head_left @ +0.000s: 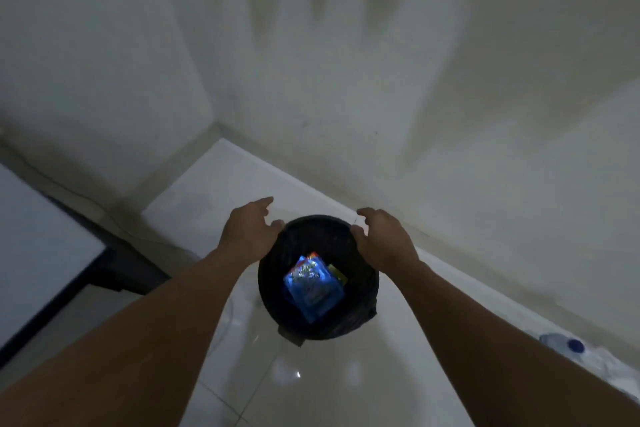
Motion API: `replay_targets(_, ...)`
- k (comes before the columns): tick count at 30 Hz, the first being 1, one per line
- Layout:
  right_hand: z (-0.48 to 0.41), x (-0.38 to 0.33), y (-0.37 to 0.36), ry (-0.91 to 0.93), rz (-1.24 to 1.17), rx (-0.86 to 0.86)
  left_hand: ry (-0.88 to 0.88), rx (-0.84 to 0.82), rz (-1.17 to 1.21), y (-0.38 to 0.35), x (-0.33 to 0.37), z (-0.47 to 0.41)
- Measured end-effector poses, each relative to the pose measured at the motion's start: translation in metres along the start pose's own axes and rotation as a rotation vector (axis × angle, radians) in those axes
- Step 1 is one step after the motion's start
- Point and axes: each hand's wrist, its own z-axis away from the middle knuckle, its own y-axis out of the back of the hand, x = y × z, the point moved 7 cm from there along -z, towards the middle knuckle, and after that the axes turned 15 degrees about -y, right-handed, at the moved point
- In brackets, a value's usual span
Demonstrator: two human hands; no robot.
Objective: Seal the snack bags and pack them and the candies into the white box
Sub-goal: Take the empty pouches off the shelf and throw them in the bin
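Observation:
A black bin [360, 319] lined with a black bag stands on the white tiled floor in a room corner. Inside it lies a shiny blue snack bag [313, 286], with an orange and a yellow-green wrapper partly hidden under it. My left hand [249, 230] hovers at the bin's left rim, fingers spread and empty. My right hand [384, 239] hovers at the right rim, fingers curled apart, holding nothing. The white box and the candies are out of view.
A white table with a dark edge [45, 253] stands at the left. White walls meet in the corner behind the bin. A clear plastic bottle with a blue cap [575, 345] lies on the floor at the right wall.

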Motion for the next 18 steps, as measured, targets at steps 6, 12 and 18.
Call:
replay_targets(6,0.089,-0.105,0.081,0.171,0.175,0.079,-0.119,0.019,-0.242,0.146,0.049,0.076)
replay_targets(12,0.222,-0.228,0.134,0.351,0.237,0.133,-0.09,0.14,-0.344,0.305,0.067,0.204)
replay_targets(18,0.36,-0.342,0.138,0.534,0.266,0.125,0.009,0.311,-0.453,0.44,0.046,0.352)
